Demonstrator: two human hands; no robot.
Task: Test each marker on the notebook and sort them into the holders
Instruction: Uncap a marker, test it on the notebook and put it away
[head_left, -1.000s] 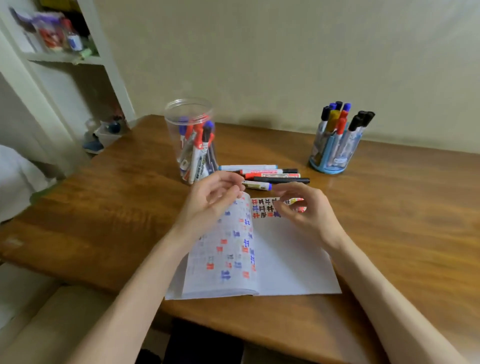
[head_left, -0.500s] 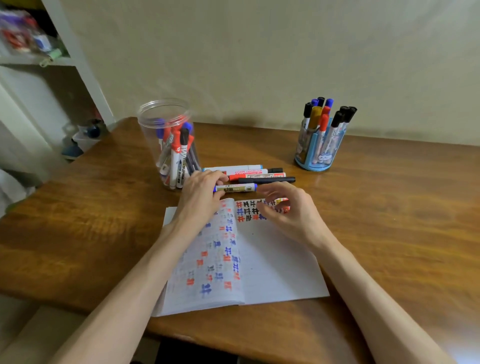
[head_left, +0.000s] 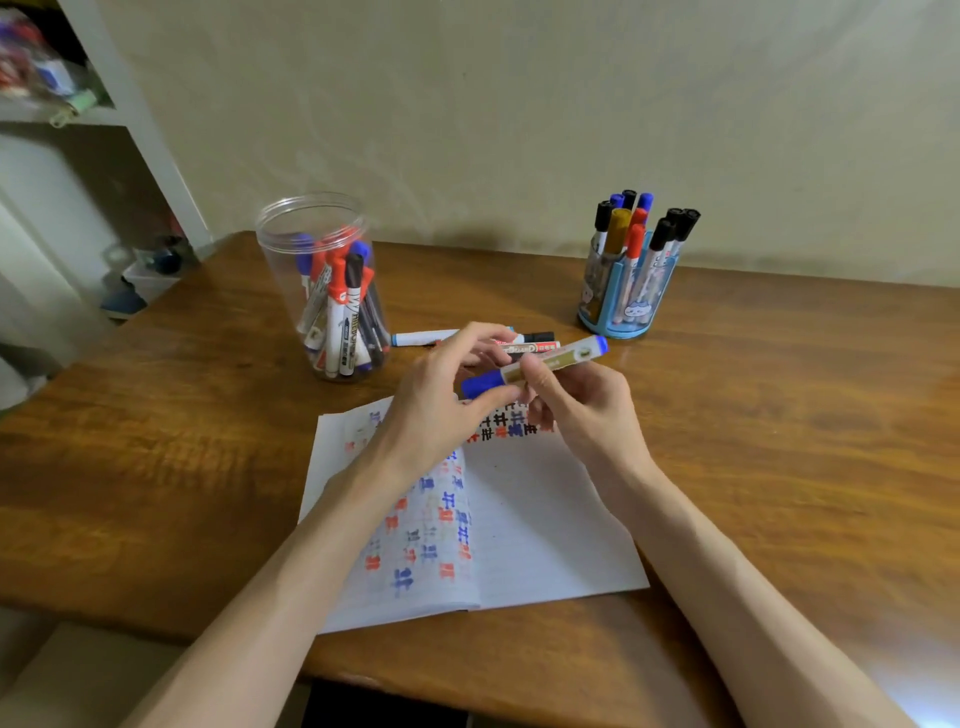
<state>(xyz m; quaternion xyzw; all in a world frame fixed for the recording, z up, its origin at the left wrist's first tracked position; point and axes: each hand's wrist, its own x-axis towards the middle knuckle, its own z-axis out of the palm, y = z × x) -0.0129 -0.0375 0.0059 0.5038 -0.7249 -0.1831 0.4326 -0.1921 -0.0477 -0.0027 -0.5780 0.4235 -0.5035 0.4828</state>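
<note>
Both hands hold one blue marker (head_left: 566, 356) in the air, just above the far edge of the notebook (head_left: 545, 519). The right hand (head_left: 582, 410) pinches the barrel near its middle between thumb and fingertips. The left hand (head_left: 441, 400) closes its thumb and curled fingers on the cap (head_left: 480, 385) at the marker's left end. The cap appears seated; no gap shows at its joint.

Step in hand, as judged: uncapping before the test stroke.

1. Hold the barrel firmly in the right hand so that it does not turn or slip.
2. Pull the cap straight along the marker's axis. Do not bend it sideways.
3. Keep the tip clear of the fingers and over the paper as the cap releases.
4. Retain the cap in the left hand for recapping.
5. Make the stroke on the blank area of the right page, below the rows of red, blue and black marks.

Beyond the hands, loose markers (head_left: 421, 338) lie on the table (head_left: 779, 415), between a clear jar (head_left: 283, 291) at the left and a blue holder (head_left: 631, 317) at the right. Both contain markers. Which one takes working markers cannot be told.
</note>
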